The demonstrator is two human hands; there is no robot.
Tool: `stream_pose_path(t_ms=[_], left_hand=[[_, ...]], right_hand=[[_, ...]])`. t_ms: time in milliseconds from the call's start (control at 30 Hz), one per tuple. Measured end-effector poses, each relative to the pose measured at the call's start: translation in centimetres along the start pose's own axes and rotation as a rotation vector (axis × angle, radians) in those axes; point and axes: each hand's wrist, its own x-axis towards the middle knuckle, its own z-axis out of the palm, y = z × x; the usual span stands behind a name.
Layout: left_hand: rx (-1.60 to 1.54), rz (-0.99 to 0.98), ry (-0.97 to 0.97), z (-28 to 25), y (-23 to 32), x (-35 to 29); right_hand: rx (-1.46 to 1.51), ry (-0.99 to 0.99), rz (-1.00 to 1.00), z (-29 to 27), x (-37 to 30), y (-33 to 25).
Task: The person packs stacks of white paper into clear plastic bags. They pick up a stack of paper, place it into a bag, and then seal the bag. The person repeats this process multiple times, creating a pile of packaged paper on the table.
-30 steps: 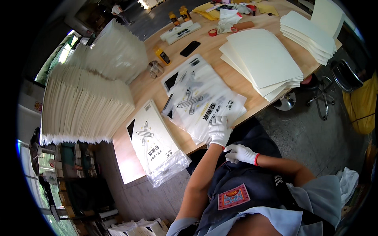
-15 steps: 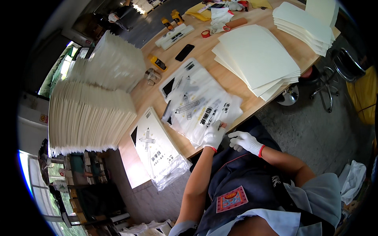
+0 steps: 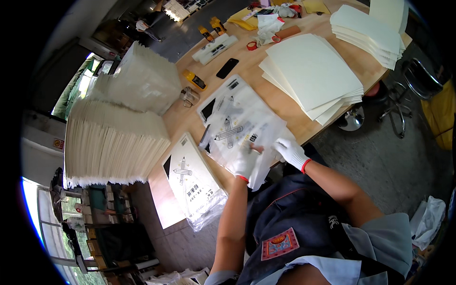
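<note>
Clear plastic bags (image 3: 231,132) printed with crossed pencils lie overlapping at the table's front edge, with white sheets under or inside them. My left hand (image 3: 246,159), in a white glove with bare fingertips, is over the near end of the top bag; motion smears its fingers. My right hand (image 3: 291,152), gloved too, is at the bag's right near corner, fingers bent together on the film. Between my hands the bag's near edge is crumpled and hangs over the table edge. To the left lies a filled paper pack (image 3: 194,183) in a printed bag.
Tall paper stacks (image 3: 116,140) stand at the left, a plastic-covered one behind. Loose white sheets (image 3: 313,71) lie at the right, more (image 3: 365,31) beyond. A phone (image 3: 227,68), yellow-labelled bottle (image 3: 194,80), glass jar (image 3: 189,96) and red tape roll (image 3: 251,45) sit farther back.
My right hand has moved from beside the table edge up to the bag's corner. My left hand has shifted slightly left, and the bag's near edge now hangs lower.
</note>
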Motion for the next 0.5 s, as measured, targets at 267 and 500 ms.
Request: stream_pose_path(t_ms=[267, 500], left_hand=[[-0.628, 0.009, 0.057, -6.0, 3.9, 3.0], [-0.35, 0.033, 0.125, -3.5, -0.5, 1.9]], right_hand=[[-0.024, 0.098, -0.048, -2.7, 2.5, 0.2], [0.275, -0.114, -0.074, -1.7, 0.1, -5.9]])
